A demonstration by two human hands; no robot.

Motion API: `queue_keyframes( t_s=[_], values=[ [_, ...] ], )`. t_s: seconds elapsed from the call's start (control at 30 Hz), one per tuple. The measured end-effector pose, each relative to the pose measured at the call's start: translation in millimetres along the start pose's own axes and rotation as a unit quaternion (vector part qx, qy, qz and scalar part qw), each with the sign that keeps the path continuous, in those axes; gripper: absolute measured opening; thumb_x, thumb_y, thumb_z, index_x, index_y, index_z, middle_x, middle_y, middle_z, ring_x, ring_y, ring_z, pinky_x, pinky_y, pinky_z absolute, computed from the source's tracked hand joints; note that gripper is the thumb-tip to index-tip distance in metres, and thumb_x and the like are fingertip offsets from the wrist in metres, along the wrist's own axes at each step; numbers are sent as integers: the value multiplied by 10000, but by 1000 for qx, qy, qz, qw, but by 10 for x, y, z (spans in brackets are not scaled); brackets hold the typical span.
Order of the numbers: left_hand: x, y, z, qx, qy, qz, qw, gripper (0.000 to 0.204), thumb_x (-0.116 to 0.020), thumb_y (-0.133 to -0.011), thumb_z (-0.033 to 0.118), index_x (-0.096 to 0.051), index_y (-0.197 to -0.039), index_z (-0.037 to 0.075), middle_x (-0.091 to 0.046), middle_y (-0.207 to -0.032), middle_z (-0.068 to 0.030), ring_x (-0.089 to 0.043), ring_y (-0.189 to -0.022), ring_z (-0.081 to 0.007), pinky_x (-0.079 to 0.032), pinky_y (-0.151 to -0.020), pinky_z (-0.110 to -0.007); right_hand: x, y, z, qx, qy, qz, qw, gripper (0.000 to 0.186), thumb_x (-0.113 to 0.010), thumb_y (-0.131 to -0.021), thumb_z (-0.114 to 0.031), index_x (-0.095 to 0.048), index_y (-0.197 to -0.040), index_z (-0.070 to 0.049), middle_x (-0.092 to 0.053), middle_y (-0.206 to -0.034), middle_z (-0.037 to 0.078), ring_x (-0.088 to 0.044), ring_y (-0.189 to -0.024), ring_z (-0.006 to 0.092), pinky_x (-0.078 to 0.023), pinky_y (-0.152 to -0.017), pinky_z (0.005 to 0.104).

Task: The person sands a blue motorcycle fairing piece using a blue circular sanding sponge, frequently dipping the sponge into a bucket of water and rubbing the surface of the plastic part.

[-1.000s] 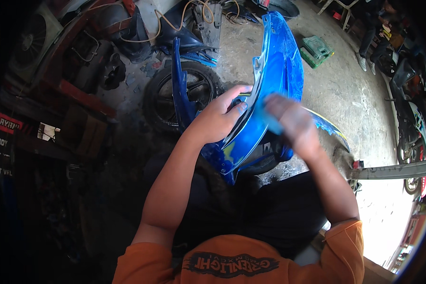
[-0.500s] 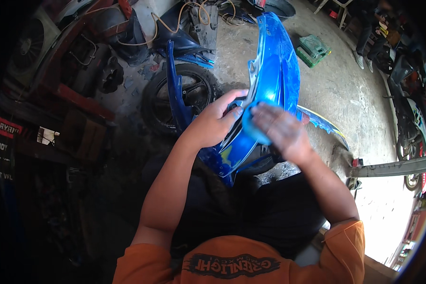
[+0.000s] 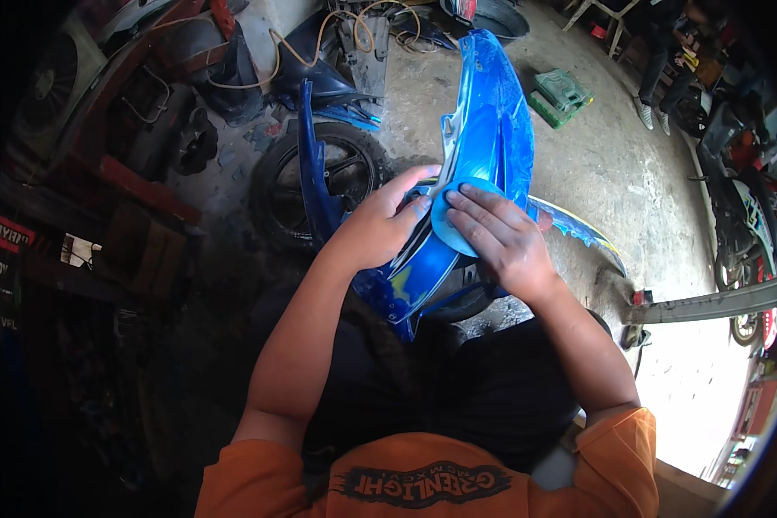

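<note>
A long glossy blue motorcycle body panel (image 3: 492, 112) stands tilted in front of me, its lower end near my lap. My left hand (image 3: 380, 226) grips the panel's left edge, thumb on top. My right hand (image 3: 499, 237) lies flat on a round light-blue pad (image 3: 449, 226) and presses it against the panel's face. Both forearms come up from the lower edge, out of orange sleeves.
A motorcycle wheel (image 3: 315, 186) with a blue fender stands behind the panel on the concrete floor. Dark parts, hoses and clutter fill the left side. A green crate (image 3: 561, 93) lies at the back right; parked motorcycles (image 3: 747, 216) line the right edge.
My right hand with the pad has slid up and to the left along the panel, closer to my left hand. The left hand keeps its grip.
</note>
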State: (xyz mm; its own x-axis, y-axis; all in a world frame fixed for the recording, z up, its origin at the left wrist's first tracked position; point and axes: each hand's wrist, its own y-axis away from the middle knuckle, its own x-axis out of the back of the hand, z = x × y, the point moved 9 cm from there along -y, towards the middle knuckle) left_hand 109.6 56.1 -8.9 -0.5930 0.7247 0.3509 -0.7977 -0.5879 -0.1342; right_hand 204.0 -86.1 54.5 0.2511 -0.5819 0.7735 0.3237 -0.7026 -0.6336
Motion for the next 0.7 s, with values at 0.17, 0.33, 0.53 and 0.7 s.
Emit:
queue_keyframes(
  t_s=[0.17, 0.33, 0.53, 0.7],
  values=[
    [-117, -9, 39, 96, 23, -50, 994, 460, -543, -1151, 97, -509, -1606, 43, -663, -1464, -132, -614, -1297, -178, -479, -1143, -341, 203, 88, 596, -114, 47, 82, 989, 452, -724, -779, 63, -756, -1226, 4, -774, -1304, 148, -731, -1246, 367, -611, -1057, 453],
    [-13, 14, 51, 22, 14, -9, 1000, 468, -569, -1133, 142, -532, -1598, 93, -698, -1444, -210, -684, -1299, -282, -500, -1128, -405, 40, -17, 333, -44, -43, 21, 998, 436, -698, -836, 17, -756, -1266, -26, -758, -1369, 141, -715, -1299, 358, -597, -1083, 425],
    [-14, 26, 73, 33, -9, -26, 999, 482, -533, -1137, 89, -500, -1617, 48, -637, -1514, -142, -599, -1350, -182, -459, -1177, -356, -13, 2, 78, 1, -36, -2, 999, 458, -713, -785, 79, -762, -1230, -20, -767, -1317, 166, -713, -1291, 384, -586, -1102, 464],
    [-81, 25, 50, 115, 19, -59, 991, 471, -538, -1137, 106, -514, -1602, 33, -635, -1524, -157, -572, -1401, -195, -436, -1203, -368, 158, 137, 616, -87, -4, 75, 993, 506, -693, -746, 79, -764, -1237, -18, -761, -1318, 175, -724, -1253, 390, -583, -1091, 491]
  ],
)
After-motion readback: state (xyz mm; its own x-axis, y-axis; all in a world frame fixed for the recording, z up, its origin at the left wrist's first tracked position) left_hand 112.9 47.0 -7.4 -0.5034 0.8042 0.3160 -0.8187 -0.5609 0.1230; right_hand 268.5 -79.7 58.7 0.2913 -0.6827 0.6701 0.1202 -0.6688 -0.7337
